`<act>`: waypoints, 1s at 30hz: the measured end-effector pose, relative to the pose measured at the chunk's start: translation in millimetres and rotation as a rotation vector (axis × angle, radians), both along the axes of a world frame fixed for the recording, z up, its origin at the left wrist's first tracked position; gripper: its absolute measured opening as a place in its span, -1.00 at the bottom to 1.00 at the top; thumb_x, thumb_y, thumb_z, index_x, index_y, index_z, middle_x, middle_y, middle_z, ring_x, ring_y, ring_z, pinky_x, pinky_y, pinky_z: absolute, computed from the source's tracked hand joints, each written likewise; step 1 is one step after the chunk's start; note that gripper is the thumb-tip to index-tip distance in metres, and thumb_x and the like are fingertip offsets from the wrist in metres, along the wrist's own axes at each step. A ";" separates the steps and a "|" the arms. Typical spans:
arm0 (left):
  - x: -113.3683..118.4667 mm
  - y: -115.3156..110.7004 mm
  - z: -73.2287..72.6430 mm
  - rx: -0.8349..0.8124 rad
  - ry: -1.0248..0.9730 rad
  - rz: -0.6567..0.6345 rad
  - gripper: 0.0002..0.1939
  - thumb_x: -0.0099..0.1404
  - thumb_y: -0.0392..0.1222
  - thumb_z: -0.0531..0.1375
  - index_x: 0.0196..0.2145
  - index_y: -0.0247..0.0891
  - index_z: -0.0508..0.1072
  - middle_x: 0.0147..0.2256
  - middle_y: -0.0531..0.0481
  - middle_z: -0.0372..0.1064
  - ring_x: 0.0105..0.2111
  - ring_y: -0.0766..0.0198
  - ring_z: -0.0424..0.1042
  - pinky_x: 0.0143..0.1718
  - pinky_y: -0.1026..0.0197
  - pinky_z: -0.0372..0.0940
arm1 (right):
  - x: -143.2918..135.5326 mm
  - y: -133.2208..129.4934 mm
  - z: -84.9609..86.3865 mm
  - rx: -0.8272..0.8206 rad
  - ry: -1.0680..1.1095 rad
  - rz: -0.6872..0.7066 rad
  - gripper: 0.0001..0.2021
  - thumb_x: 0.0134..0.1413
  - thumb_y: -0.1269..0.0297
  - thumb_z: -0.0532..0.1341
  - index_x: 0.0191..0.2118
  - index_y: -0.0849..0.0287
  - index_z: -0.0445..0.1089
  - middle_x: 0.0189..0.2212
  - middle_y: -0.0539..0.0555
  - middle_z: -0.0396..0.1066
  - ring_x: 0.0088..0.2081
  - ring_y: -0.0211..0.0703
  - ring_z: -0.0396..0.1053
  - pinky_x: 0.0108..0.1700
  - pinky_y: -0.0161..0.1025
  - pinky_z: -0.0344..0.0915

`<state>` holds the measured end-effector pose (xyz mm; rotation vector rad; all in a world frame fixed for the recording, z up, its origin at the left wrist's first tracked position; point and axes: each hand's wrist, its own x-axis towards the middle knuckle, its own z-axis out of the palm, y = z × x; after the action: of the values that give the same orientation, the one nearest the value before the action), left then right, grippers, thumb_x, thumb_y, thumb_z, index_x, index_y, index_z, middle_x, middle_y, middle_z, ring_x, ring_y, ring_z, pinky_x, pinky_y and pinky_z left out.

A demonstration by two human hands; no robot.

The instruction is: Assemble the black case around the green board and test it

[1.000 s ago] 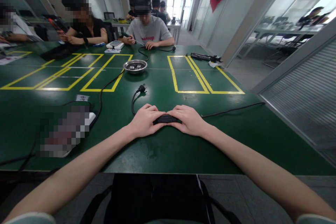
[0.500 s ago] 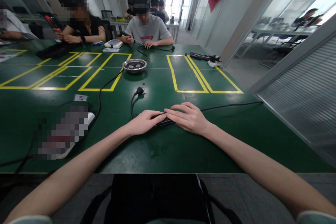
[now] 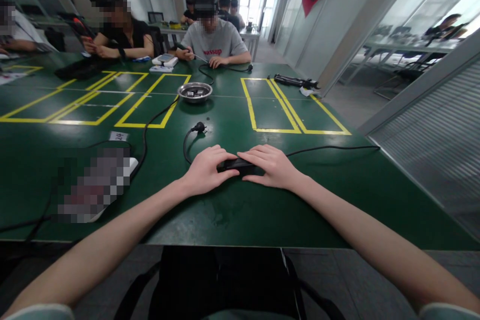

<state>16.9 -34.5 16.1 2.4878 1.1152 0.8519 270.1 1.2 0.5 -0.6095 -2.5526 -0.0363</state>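
Note:
A black power adapter [image 3: 240,166] lies on the green table between my hands, its middle showing and its two ends covered. My left hand [image 3: 207,169] grips the left end, thumb on the near side and fingers over the far side. My right hand [image 3: 273,166] holds the right end the same way, thumb toward me. From the left end a thick cord [image 3: 185,147] curves up to a black plug [image 3: 200,127] lying on the table. A thinner cable [image 3: 330,149] runs off to the right past my right hand.
A blurred-out device with a white edge [image 3: 131,167] lies at left beside a black cable [image 3: 144,142]. Farther back are a metal bowl [image 3: 195,92] with small metal parts, yellow tape rectangles [image 3: 277,130] and a folded black tripod-like item [image 3: 294,81]. Co-workers [image 3: 213,35] sit across the table.
My hands have moved from lying over the adapter to gripping its ends, thumbs on the near side. More of the adapter's top now shows. The view has shifted slightly.

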 end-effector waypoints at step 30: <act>-10.8 11.6 -9.8 0.202 0.177 0.038 -0.48 0.41 -0.14 0.25 0.29 -0.14 0.38 0.30 -0.22 0.31 0.29 -0.10 0.23 0.25 -0.27 0.20 | 34.1 34.3 -2.9 -0.257 0.149 -0.538 -0.57 0.35 -0.09 0.10 -0.16 0.14 0.56 -0.43 0.12 0.57 -0.44 -0.03 0.47 -0.39 -0.21 0.22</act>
<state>6.1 -22.9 6.4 2.7616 1.1902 0.8032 304.2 35.5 -2.4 -1.3306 -2.1968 0.1469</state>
